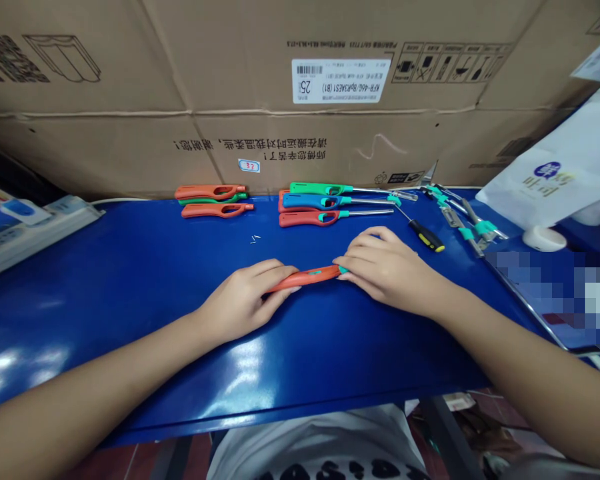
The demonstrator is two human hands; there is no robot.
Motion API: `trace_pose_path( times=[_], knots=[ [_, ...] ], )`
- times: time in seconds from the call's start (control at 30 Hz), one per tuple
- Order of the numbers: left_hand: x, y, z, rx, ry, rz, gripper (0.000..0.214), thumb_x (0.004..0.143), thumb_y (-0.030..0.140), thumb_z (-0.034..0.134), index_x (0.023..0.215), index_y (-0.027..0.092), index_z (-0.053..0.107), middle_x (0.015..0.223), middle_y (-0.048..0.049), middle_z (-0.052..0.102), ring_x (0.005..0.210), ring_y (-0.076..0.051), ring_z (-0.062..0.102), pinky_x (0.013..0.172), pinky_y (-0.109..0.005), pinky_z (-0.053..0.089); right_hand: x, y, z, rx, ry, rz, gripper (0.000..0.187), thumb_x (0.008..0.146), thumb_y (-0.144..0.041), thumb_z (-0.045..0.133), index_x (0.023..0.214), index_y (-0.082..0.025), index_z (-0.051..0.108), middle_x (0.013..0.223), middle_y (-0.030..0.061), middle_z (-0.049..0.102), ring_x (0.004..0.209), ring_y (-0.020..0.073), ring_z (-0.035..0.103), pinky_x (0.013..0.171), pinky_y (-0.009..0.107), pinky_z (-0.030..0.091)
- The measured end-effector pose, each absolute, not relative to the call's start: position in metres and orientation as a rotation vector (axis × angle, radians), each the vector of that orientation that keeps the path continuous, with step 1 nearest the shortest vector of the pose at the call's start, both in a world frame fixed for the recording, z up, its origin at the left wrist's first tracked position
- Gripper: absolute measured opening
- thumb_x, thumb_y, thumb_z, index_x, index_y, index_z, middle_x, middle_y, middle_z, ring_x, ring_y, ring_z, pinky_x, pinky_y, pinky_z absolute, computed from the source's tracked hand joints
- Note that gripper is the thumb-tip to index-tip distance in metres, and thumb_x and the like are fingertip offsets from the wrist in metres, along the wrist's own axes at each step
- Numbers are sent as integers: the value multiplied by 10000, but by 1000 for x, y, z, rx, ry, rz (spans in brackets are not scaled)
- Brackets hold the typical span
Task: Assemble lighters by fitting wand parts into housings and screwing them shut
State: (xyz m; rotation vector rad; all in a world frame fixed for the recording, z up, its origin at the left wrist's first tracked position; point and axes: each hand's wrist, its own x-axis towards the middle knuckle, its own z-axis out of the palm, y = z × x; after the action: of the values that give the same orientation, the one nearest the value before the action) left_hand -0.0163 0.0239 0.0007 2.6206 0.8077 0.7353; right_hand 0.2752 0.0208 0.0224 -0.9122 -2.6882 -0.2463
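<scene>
An orange lighter handle [307,276] with a teal part at its right end lies across between my two hands, above the blue table [325,340]. My left hand [250,297] is closed around its left end. The fingers of my right hand [380,270] pinch the teal part at the other end and hide what lies beyond it. Behind them, several long-nosed lighters [313,218] with metal tubes lie in a stack. Farther left are orange and green handles [213,210] without tubes. Small screws [255,239] rest in front of these.
A black and yellow screwdriver [427,236] and several loose metal tubes with teal parts [467,232] lie at the back right. A big cardboard box [240,80] walls off the back. At left is a power strip [45,227]; a white bag [560,160] stands right.
</scene>
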Motion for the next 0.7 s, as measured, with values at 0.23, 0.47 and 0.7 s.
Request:
trace_pose_path(
  times=[0.23, 0.47, 0.7],
  knots=[
    [-9, 20, 7, 2247, 925, 680, 225, 966, 344, 625, 916, 147, 723, 801, -29, 693, 702, -134, 595, 672, -237, 453, 279, 23, 22, -883, -2672, -178, 277, 1035, -336, 508, 1075, -153, 711, 945, 98, 759, 913, 231, 621, 904, 412, 391],
    [-7, 17, 18, 1747, 957, 516, 352, 918, 407, 649, 702, 129, 677, 600, 5, 611, 534, -91, 482, 528, -202, 374, 276, 18, 20, -776, -2652, -192, 296, 1047, -306, 461, 995, -124, 689, 850, 109, 703, 833, 222, 571, 758, 361, 401],
    [-8, 7, 13, 2204, 909, 685, 213, 937, 308, 650, 825, 134, 701, 686, 6, 607, 603, -96, 489, 580, -213, 374, 273, 15, 15, -735, -2714, -166, 304, 1050, -278, 437, 960, -118, 680, 808, 99, 664, 789, 214, 533, 732, 344, 384]
  ],
)
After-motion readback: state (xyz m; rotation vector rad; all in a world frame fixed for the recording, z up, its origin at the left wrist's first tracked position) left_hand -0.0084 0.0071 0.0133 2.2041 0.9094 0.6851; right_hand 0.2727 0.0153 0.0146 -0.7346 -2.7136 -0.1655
